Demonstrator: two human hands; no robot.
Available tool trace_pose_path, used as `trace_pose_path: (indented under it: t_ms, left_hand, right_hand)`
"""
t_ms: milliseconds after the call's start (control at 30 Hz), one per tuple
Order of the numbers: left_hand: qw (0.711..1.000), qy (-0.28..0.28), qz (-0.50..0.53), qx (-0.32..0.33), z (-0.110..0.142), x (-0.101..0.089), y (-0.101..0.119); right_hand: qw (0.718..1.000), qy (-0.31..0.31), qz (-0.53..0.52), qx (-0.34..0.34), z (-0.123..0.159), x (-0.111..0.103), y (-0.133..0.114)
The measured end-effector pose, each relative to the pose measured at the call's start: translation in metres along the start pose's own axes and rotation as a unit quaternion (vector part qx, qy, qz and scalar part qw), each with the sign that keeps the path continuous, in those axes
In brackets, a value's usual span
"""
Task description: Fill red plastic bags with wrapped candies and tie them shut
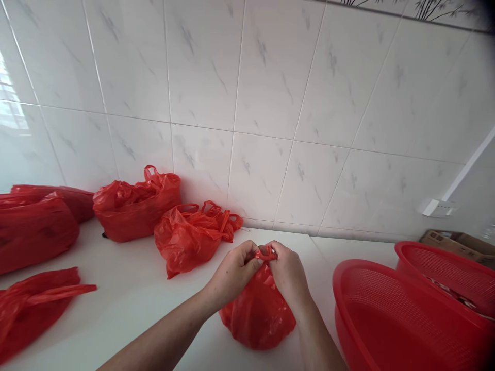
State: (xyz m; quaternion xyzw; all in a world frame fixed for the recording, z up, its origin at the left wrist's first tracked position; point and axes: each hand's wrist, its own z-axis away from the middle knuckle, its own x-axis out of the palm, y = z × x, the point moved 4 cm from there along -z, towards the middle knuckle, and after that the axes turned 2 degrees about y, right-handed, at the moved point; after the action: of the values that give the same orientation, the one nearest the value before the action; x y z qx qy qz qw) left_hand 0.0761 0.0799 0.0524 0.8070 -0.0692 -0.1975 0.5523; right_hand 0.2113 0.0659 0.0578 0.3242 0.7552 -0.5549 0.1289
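Observation:
A filled red plastic bag (258,319) sits on the white table (143,304) in front of me. Both hands meet at its gathered top. My left hand (235,268) pinches the twisted handles from the left, thumb and forefinger closed on the plastic. From the other side my right hand (289,270) grips the same handles, fingers bent round them. The plastic between the fingers is bunched into what looks like a knot or loop, partly covered by the fingertips. What the bag contains cannot be seen.
At the right stand a large red perforated basket (348,309), a second red basket (410,250) and a cardboard box (441,238). Along the tiled wall lie red bags (139,206), (189,237), with more red bags (34,226) far left. A wall socket (440,208) is at right.

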Motion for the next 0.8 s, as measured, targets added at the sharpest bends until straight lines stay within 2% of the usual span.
trace_pose_path:
  t_ms: [167, 367, 500, 700, 800]
  left_hand:
    - [1.0, -0.005, -0.013, -0.002, 0.003, -0.001, -0.004]
    - [0.999, 0.006, -0.037, 0.007, 0.006, -0.001, -0.002]
    - [0.998, 0.024, -0.061, 0.016, 0.007, -0.004, 0.0]
    - [0.994, 0.052, -0.097, 0.025, 0.008, -0.013, -0.003]
    - [0.992, 0.057, -0.109, 0.029, 0.008, -0.016, -0.005]
  right_hand:
    - [0.98, -0.092, -0.169, 0.041, 0.002, 0.0, -0.002]
    - [0.948, -0.194, -0.248, 0.041, 0.008, 0.0, -0.004]
    - [0.941, -0.198, -0.272, 0.044, 0.006, -0.001, 0.0]
    - [0.915, -0.229, -0.333, 0.007, 0.007, -0.007, 0.0]
    - [0.898, -0.213, -0.383, 0.04, 0.005, -0.005, 0.003]
